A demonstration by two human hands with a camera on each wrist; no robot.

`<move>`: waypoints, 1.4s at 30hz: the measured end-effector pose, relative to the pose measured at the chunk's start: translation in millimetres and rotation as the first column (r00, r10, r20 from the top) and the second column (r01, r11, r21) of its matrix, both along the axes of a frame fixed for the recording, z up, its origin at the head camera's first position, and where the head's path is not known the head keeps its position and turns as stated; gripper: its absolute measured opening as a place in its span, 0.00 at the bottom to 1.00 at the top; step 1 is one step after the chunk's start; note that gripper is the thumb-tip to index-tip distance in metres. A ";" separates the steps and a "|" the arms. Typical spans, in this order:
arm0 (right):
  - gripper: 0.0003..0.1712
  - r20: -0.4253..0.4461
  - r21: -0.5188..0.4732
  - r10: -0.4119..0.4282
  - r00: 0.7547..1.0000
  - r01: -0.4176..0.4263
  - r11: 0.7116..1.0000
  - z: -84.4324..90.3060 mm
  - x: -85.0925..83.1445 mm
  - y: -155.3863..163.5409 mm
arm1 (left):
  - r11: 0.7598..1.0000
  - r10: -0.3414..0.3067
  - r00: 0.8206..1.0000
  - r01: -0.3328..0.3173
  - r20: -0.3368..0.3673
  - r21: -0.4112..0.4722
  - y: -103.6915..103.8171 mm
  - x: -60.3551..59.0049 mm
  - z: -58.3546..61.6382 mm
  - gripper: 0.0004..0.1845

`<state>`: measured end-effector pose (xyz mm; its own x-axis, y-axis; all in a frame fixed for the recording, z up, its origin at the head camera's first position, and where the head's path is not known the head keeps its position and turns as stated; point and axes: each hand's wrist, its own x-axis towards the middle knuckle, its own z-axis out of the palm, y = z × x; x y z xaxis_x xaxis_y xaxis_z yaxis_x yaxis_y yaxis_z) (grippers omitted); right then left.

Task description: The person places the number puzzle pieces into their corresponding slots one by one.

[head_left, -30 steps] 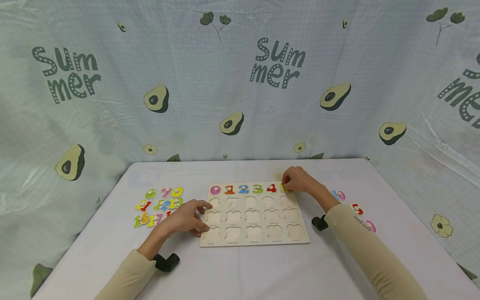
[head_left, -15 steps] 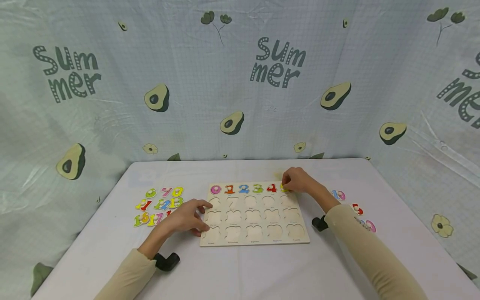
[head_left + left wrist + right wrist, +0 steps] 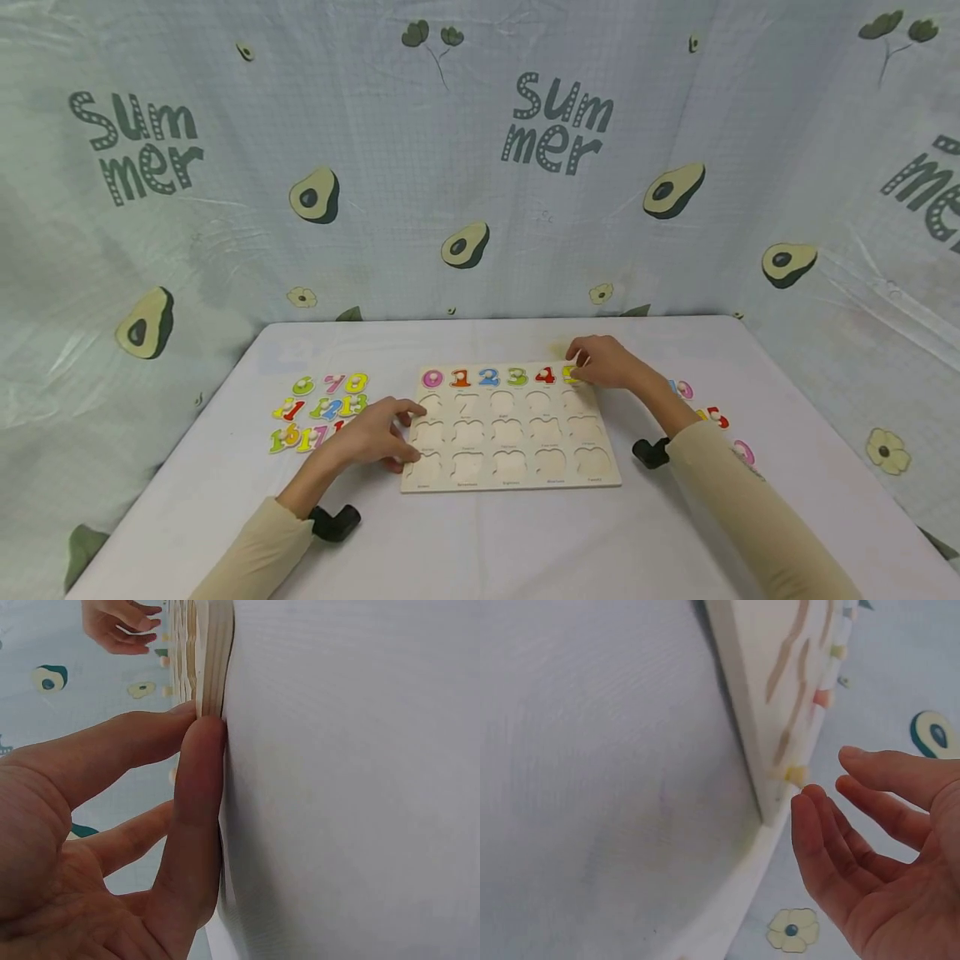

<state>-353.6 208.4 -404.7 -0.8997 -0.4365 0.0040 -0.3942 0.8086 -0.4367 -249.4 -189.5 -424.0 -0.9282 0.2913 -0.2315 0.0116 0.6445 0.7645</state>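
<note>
A wooden number puzzle board (image 3: 487, 483) lies on the table, its top row filled with knobbed pieces from the pink 0 (image 3: 432, 378) to the red 4 (image 3: 545, 375) and the yellow 5 (image 3: 568, 372). My left hand (image 3: 375, 432) pinches the board's left edge; in the left wrist view the thumb (image 3: 199, 772) presses the layered side and a finger lies on top. Beside the yellow 5, at the far right corner, is my right hand (image 3: 606, 363). Its thumb and fingers are parted, with a gap to the knob (image 3: 796, 775) in the right wrist view.
Left of the board lie several loose number pieces, among them a green 6 (image 3: 303, 385), a yellow 8 (image 3: 356, 382) and a blue-green 12 (image 3: 327, 408). More pieces, including a red-and-yellow 15 (image 3: 717, 417), lie to the right, partly behind the right forearm. A printed curtain (image 3: 465, 192) hangs behind the table.
My right hand has let go of the yellow 5 and shifted slightly right, its fingers spreading. The 5 stays in the top row. My left hand keeps its place on the board.
</note>
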 end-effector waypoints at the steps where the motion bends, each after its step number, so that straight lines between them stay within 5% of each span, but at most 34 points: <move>1: 0.14 -0.006 -0.005 0.001 1.000 -0.001 1.000 2.2 2.2 1.1 | 1.000 0.001 1.000 -0.001 -0.001 -0.001 0.3 -0.2 0.3 0.35; 10: 0.18 0.127 -0.093 -0.013 0.992 0.025 0.995 15.8 35.6 10.2 | 1.000 0.006 1.000 -0.006 0.000 -0.017 1.4 -0.8 1.6 0.34; 19: 0.21 0.240 -0.110 -0.005 0.971 0.032 0.993 4.0 71.8 18.0 | 0.999 0.004 1.000 -0.005 -0.008 -0.043 1.6 1.1 0.6 0.35; 33: 0.37 0.334 -0.086 -0.023 0.942 0.055 0.995 -3.5 95.6 25.5 | 0.997 -0.038 0.999 0.038 -0.007 -0.068 -3.9 0.2 11.1 0.35; 42: 0.45 0.375 -0.079 -0.063 0.925 0.100 0.992 -6.6 96.9 24.3 | 0.997 0.067 0.980 -0.071 -0.185 -0.018 -31.3 -3.6 27.7 0.29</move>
<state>-256.7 232.6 -411.3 -0.8772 -0.3754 -0.2992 -0.1235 0.7788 -0.6150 -253.0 -220.7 -396.3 -0.9733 0.2216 -0.0607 0.1060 0.6674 0.7371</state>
